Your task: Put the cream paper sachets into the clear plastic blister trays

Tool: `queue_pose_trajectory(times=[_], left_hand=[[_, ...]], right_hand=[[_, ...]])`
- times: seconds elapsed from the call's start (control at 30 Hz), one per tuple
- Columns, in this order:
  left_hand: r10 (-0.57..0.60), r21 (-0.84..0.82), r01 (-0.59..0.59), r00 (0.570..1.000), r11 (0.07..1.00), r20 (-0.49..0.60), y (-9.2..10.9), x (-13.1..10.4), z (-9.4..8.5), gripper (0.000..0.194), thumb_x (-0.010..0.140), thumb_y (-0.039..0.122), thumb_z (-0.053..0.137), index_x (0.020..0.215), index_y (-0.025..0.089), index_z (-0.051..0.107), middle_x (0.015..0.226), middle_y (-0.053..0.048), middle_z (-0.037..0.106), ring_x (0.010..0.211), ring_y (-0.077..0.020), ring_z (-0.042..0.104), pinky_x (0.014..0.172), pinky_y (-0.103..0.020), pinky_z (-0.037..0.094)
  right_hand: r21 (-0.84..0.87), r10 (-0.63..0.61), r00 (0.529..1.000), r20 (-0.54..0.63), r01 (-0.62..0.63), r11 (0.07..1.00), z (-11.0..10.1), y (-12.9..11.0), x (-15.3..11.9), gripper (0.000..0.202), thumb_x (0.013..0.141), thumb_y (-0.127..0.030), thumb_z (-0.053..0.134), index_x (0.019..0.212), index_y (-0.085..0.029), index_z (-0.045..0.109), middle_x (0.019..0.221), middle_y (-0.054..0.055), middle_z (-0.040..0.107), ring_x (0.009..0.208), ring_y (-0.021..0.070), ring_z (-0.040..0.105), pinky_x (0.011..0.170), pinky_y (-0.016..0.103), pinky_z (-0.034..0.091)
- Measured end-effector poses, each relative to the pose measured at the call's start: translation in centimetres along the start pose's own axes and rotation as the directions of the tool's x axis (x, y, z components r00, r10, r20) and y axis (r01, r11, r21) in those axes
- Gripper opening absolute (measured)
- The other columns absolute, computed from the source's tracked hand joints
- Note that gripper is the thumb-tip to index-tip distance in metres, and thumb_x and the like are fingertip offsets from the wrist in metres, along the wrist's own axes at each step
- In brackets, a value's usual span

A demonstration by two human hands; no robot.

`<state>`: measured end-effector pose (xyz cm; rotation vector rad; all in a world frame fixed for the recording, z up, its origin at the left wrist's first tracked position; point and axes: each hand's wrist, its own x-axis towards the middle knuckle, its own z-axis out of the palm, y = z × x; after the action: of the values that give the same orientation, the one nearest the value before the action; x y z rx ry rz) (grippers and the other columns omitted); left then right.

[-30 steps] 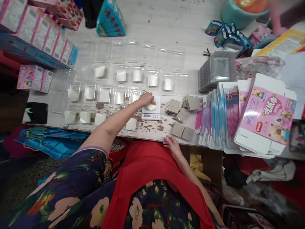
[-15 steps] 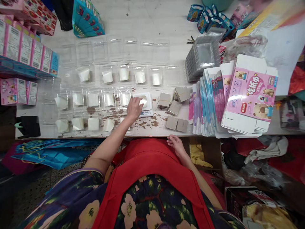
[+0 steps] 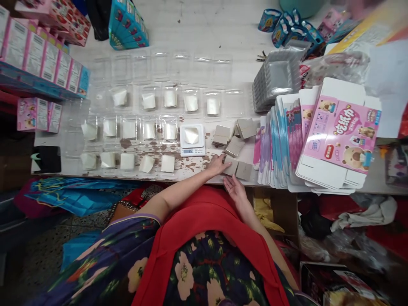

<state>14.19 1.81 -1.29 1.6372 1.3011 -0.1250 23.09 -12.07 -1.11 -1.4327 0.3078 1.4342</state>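
My left hand (image 3: 218, 165) rests at the left edge of a small stack of grey-beige square sheets (image 3: 230, 167). Its fingers are slightly apart, touching the sheets. Palm up, my right hand (image 3: 235, 189) lies at the table's front edge just below the same sheets, fingers loosely spread with nothing in them. A white digital scale (image 3: 198, 151) with a lit display carries a cream folded square (image 3: 191, 135). Left of it, rows of clear plastic trays (image 3: 161, 117) hold similar cream squares. More grey-beige stacks (image 3: 221, 134) lie right of the scale.
Flat pink printed cartons (image 3: 344, 131) are piled at the right, beside nested clear trays (image 3: 276, 76). Filled pink boxes (image 3: 38, 55) stand at the far left. A blue box (image 3: 127, 25) is at the back. The table's front edge (image 3: 197, 182) runs close to my body.
My left hand has moved right, from the cream square on the scale to the grey-beige sheets. The scale's display is now uncovered. My right hand stays near the table edge.
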Motion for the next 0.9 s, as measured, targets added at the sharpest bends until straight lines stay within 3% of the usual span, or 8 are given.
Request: queue_pose_trajectory(times=[0.17,0.37,0.43,0.53,0.6,0.7,0.8,0.9], left_hand=[[-0.032,-0.028,0.03,0.996,0.999,-0.086,-0.2,-1.3,0.8,0.05,0.074,0.051,0.063,0.109,0.017,0.053,0.115,-0.013,0.053,0.111,-0.0287,0.05,0.093,-0.038,0.041],[-0.09,-0.408,0.047,0.992,0.912,-0.087,-1.3,-3.6,2.3,0.052,0.068,0.034,0.07,0.11,0.02,0.044,0.098,-0.002,0.059,0.089,-0.0171,0.055,0.081,-0.03,0.044],[-0.144,-0.465,0.083,0.985,0.881,-0.098,-1.7,-4.2,2.1,0.053,0.067,0.033,0.071,0.111,0.021,0.043,0.094,0.0,0.058,0.085,-0.0156,0.055,0.076,-0.027,0.043],[-0.205,-0.417,0.144,0.973,0.898,-0.105,-2.5,-5.5,0.2,0.052,0.067,0.038,0.071,0.11,0.022,0.047,0.084,0.002,0.055,0.077,-0.0143,0.052,0.069,-0.025,0.041],[-0.174,-0.342,0.141,0.983,0.929,-0.067,-2.7,-6.8,-1.9,0.052,0.066,0.039,0.072,0.109,0.022,0.049,0.078,0.004,0.053,0.073,-0.0135,0.051,0.066,-0.024,0.04],[-0.07,-0.233,0.08,0.996,0.969,0.049,-2.1,-8.9,-4.9,0.055,0.061,0.042,0.075,0.107,0.022,0.052,0.071,0.006,0.051,0.067,-0.0124,0.049,0.061,-0.022,0.038],[0.032,-0.195,-0.013,0.994,0.981,0.1,-0.9,-10.9,-7.0,0.055,0.063,0.05,0.072,0.107,0.021,0.054,0.07,0.005,0.051,0.067,-0.0123,0.05,0.058,-0.022,0.037],[0.148,-0.215,-0.137,0.988,0.967,0.037,-0.2,-12.5,-9.1,0.053,0.075,0.054,0.061,0.117,0.021,0.053,0.085,0.001,0.059,0.073,-0.013,0.055,0.065,-0.024,0.044]], right_hand=[[0.014,-0.02,1.0,0.0,0.02,1.0,-0.4,0.2,0.8,0.039,0.059,-0.045,0.083,0.076,-0.023,0.056,0.073,-0.001,0.071,0.075,0.0156,0.071,0.075,0.028,0.059],[-0.037,0.032,0.999,0.018,-0.032,0.999,-1.3,0.3,0.7,0.043,0.053,-0.043,0.086,0.082,-0.024,0.061,0.077,-0.004,0.071,0.071,0.0129,0.069,0.075,0.026,0.058],[-0.067,0.062,0.998,0.028,-0.06,0.996,-1.6,0.4,0.1,0.043,0.054,-0.044,0.086,0.084,-0.024,0.062,0.082,-0.002,0.072,0.073,0.0145,0.069,0.074,0.027,0.058],[-0.18,0.053,0.998,0.031,-0.047,0.983,-2.1,0.5,-1.2,0.041,0.06,-0.047,0.081,0.088,-0.023,0.063,0.093,0.001,0.071,0.08,0.0176,0.069,0.074,0.031,0.057],[-0.333,-0.069,0.997,0.041,0.078,0.94,-1.7,0.3,-2.1,0.044,0.064,-0.049,0.078,0.096,-0.024,0.062,0.106,0.003,0.069,0.092,0.0191,0.067,0.079,0.032,0.055],[-0.474,-0.214,0.959,0.184,0.277,0.835,0.4,-0.2,-3.0,0.054,0.068,-0.054,0.072,0.112,-0.025,0.059,0.125,0.006,0.062,0.112,0.0224,0.06,0.088,0.034,0.051],[-0.428,-0.072,0.944,0.321,0.212,0.879,3.9,-0.9,-3.8,0.061,0.071,-0.063,0.065,0.118,-0.025,0.058,0.116,0.007,0.067,0.104,0.0267,0.063,0.083,0.039,0.053],[-0.291,0.078,0.916,0.394,0.043,0.956,6.9,-1.8,-4.9,0.067,0.071,-0.074,0.056,0.117,-0.024,0.06,0.103,0.007,0.072,0.095,0.0294,0.067,0.077,0.041,0.055]])
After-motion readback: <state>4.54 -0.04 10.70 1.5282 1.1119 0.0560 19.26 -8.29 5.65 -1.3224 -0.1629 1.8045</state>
